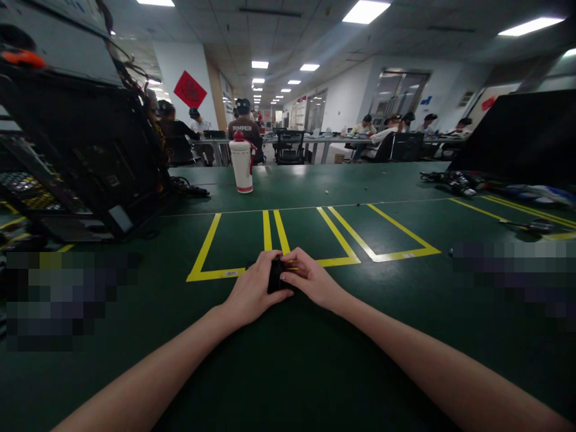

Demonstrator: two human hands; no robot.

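Observation:
Just in front of me, a small black object (pixel 275 281) is held between both hands, low over the green table (pixel 288 372). Its kind cannot be made out, as fingers cover much of it. My left hand (pixel 252 291) wraps round its left side, the thumb along the near edge. From the right, my right hand (pixel 312 279) is closed with its fingertips at the object's right and upper edge. Yellow tape outlines (pixel 270 231) lie on the table just beyond my hands.
An open black computer case (pixel 90 162) with loose cables stands at the left. Behind the tape is a white bottle (pixel 243 165) with a red lid. At the right are a dark panel (pixel 522 135) and cables (pixel 454 182). Several people sit at far desks.

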